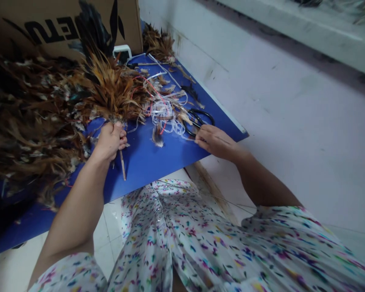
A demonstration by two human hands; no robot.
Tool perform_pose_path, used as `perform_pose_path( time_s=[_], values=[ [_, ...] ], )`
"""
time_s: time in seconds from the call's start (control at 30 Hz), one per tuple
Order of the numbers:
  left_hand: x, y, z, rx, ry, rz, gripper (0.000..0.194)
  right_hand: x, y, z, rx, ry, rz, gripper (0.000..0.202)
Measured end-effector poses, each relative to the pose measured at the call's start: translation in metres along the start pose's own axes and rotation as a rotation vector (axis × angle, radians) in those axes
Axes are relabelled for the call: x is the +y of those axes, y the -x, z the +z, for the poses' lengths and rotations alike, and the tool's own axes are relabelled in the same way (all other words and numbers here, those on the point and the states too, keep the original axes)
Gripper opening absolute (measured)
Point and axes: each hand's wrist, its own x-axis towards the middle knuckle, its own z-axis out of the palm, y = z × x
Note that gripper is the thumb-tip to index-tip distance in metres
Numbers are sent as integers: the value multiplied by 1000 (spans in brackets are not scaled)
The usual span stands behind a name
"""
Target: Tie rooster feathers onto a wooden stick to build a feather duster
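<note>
My left hand is closed round the stick of an upright bundle of brown and black feathers; the stick's bare end pokes out below my fingers. On the right, my right hand has its fingers pressed together at the end of a clear plastic strand. Just beyond those fingers lie black-handled scissors, partly under loose feathers. A tangle of clear strands with some red string rests between my hands.
A large pile of brown feathers covers the left of the blue table. Behind it stands a cardboard box. More feathers sit at the back corner by the wall. A white-framed object is near the box.
</note>
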Motion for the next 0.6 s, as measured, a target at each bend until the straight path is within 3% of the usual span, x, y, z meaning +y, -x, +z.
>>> perform_pose_path(
  time_s=[0.13,0.2,0.47,0.6],
  values=[
    [0,0,0,-3,3,-4,20,-10,-11,-13,109,-416,177,14],
    [-1,-1,-1,-13,10,-3,20,-18,-21,-25,153,-584,198,15],
    [-1,-1,-1,-16,14,17,23,-47,-74,-66,395,-1111,-27,39],
    [1,0,-1,-27,30,14,26,-57,-93,-82,428,-1181,-112,25]
  ],
)
